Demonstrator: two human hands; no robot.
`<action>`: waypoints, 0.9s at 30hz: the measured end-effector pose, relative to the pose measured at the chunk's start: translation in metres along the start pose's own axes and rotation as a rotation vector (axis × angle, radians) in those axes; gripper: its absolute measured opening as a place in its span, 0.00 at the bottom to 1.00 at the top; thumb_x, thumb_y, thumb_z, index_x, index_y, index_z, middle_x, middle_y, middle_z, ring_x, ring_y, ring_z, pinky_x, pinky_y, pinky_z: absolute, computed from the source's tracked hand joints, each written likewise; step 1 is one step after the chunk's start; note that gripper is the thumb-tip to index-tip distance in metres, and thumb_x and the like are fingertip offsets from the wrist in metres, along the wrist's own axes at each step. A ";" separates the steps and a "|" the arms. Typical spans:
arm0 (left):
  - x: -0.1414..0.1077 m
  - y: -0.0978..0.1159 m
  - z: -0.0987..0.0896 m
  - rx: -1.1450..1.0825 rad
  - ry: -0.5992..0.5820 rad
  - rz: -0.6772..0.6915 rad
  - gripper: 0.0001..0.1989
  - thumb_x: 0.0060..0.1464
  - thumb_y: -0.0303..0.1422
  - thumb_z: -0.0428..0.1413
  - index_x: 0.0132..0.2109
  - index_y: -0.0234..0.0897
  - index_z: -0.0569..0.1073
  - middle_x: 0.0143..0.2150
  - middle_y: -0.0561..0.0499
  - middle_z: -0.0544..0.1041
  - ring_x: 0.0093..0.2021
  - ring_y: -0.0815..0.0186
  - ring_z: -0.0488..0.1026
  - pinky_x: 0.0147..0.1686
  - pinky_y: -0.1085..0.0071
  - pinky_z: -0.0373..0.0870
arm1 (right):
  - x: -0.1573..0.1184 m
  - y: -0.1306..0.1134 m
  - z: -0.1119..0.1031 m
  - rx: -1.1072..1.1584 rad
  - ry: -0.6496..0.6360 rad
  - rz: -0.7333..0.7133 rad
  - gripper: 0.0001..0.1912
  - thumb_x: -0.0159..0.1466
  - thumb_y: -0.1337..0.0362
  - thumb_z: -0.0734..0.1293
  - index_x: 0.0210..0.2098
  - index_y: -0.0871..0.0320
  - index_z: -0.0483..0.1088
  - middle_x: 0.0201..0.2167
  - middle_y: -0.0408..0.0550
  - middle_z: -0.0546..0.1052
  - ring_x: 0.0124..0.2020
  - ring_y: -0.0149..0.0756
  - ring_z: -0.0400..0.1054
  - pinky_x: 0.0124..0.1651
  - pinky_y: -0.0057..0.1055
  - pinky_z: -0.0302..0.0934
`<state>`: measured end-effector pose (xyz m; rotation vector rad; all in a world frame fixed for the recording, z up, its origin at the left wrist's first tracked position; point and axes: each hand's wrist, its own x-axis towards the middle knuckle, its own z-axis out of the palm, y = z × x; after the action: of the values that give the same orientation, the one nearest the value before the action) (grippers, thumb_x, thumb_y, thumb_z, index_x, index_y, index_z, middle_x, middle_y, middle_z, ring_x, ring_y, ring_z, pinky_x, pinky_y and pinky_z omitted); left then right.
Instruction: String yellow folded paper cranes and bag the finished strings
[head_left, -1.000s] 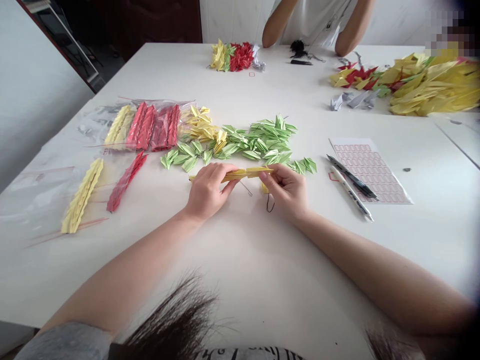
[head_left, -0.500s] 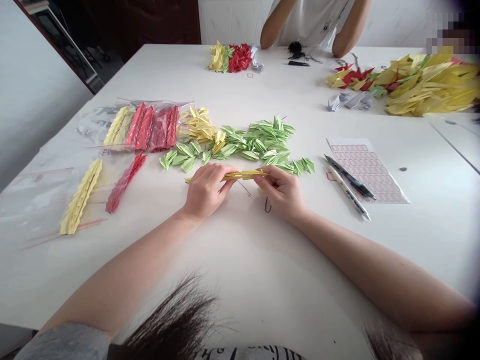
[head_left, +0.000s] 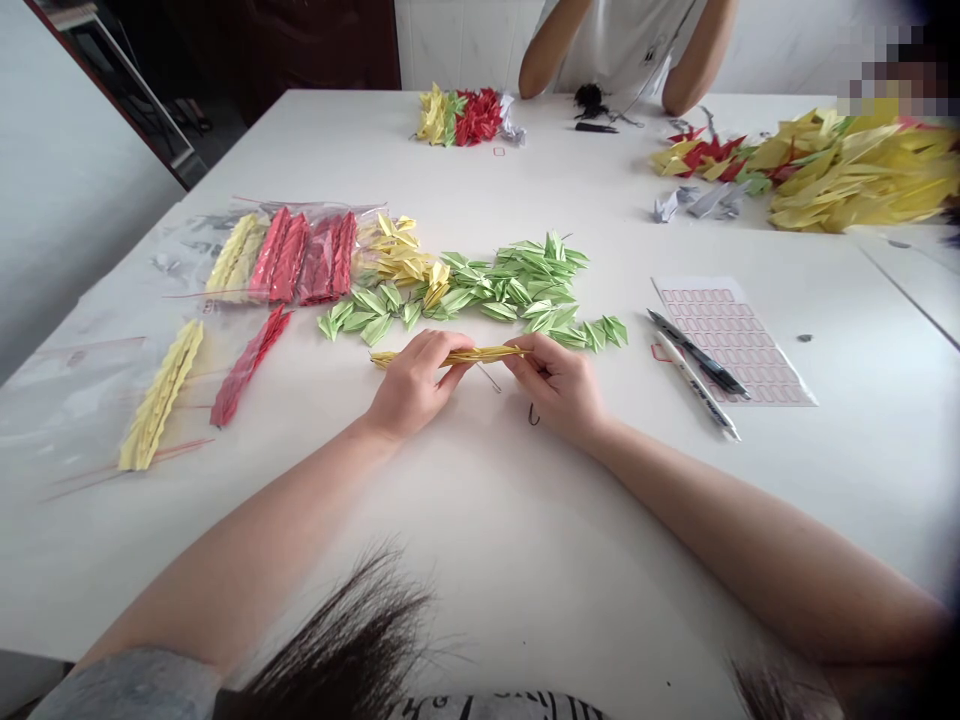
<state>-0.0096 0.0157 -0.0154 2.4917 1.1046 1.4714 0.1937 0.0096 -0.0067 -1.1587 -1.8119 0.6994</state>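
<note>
My left hand (head_left: 414, 386) and my right hand (head_left: 559, 388) hold a slim stack of yellow folded paper cranes (head_left: 450, 356) between them, pinched lengthwise above the white table (head_left: 480, 520). The stack runs from my left palm to my right fingertips. A short black thread (head_left: 533, 414) lies on the table below my right hand, and a thin grey thread (head_left: 489, 377) lies between my hands. Just beyond my hands spreads a loose heap of pale green paper cranes (head_left: 480, 298).
Left of the green heap lie plastic bags (head_left: 300, 255) of yellow and red crane strings, with loose strings (head_left: 159, 396) nearby. A label sheet (head_left: 731, 342) and pens (head_left: 697, 370) lie right. Across the table, a seated person's arms (head_left: 622, 50) stand behind more paper cranes (head_left: 847, 170).
The yellow stack has closed up into a thinner, tighter bundle between my hands. A small yellow piece under my right hand is no longer visible, and my hands have drawn slightly closer.
</note>
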 end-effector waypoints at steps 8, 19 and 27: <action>0.001 0.003 -0.001 0.052 -0.106 -0.016 0.08 0.64 0.35 0.55 0.49 0.38 0.72 0.44 0.49 0.81 0.44 0.66 0.79 0.45 0.70 0.73 | 0.002 -0.002 -0.001 0.015 -0.088 0.050 0.17 0.69 0.49 0.60 0.36 0.57 0.67 0.19 0.37 0.59 0.19 0.27 0.49 0.23 0.26 0.44; 0.005 0.000 -0.004 0.297 -0.107 0.003 0.15 0.58 0.46 0.60 0.41 0.38 0.80 0.38 0.51 0.84 0.38 0.63 0.78 0.42 0.63 0.63 | 0.009 0.002 -0.003 0.156 0.084 0.218 0.33 0.64 0.34 0.57 0.21 0.57 0.57 0.17 0.39 0.55 0.19 0.26 0.48 0.22 0.29 0.43; 0.001 -0.001 -0.001 0.290 -0.132 0.020 0.18 0.60 0.47 0.57 0.45 0.36 0.81 0.33 0.49 0.83 0.35 0.64 0.78 0.39 0.65 0.63 | 0.007 -0.003 -0.002 0.072 0.056 0.204 0.35 0.62 0.31 0.54 0.19 0.57 0.54 0.17 0.39 0.53 0.20 0.27 0.47 0.23 0.29 0.43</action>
<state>-0.0105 0.0166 -0.0145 2.7470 1.3580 1.2053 0.1930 0.0147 -0.0005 -1.3136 -1.6235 0.8344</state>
